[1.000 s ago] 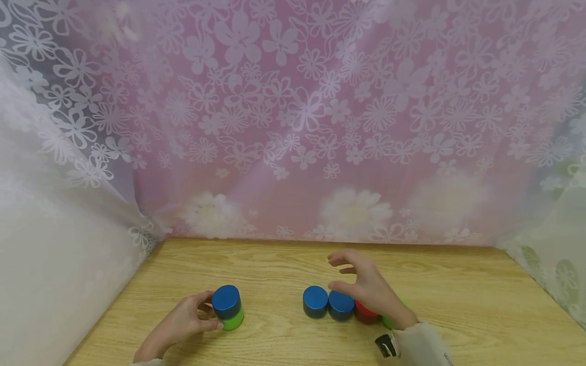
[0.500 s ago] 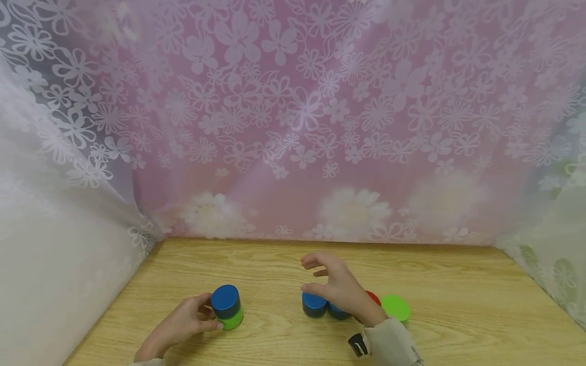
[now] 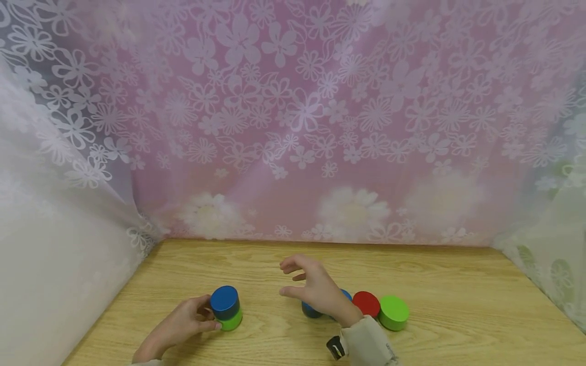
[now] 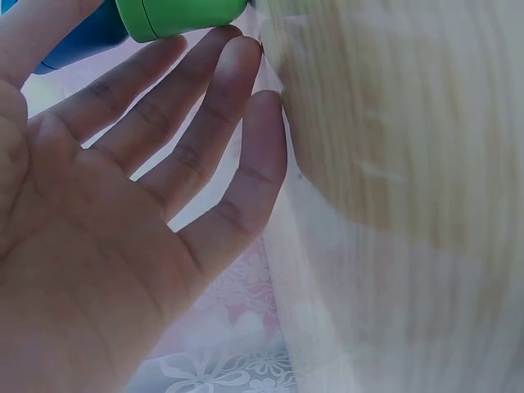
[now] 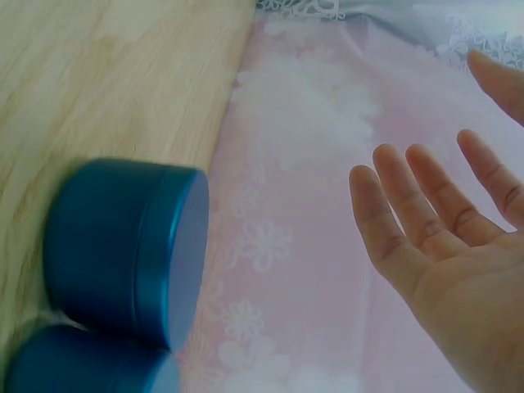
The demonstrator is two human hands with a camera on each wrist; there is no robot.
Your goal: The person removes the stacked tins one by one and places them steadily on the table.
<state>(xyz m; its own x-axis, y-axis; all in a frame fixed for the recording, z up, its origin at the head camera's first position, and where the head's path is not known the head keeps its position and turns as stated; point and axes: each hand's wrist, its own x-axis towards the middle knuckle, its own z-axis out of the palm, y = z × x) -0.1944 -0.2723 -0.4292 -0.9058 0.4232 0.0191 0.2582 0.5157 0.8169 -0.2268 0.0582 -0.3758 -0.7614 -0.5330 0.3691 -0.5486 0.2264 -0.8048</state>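
The right hand (image 3: 316, 292) has slid leftward along the row of round tins over the last second. It was spread above the red tin (image 3: 366, 303) and the green tin (image 3: 393, 312); both are now uncovered, and the hand hovers over the two blue tins (image 3: 311, 309), hiding most of them from the head view. Its fingers are spread and relaxed, gripping nothing, and in the right wrist view the blue tins (image 5: 123, 246) sit side by side on the surface (image 3: 458, 305) just below the bare palm, with a clear gap between. The shift suggests the hand has passed over the red and green tins and is lining up on a blue one, though no contact is made yet.

The left hand (image 3: 183, 323) has not moved. It rests on the surface against the small stack, a blue tin (image 3: 225, 301) standing on a green tin (image 3: 231, 321). The left wrist view shows the fingers (image 4: 196, 123) straight, with their tips touching the green tin's side rather than wrapped round it.

The stack stands well apart from the row, to its left, and the right hand hangs between the two, nearer the row.
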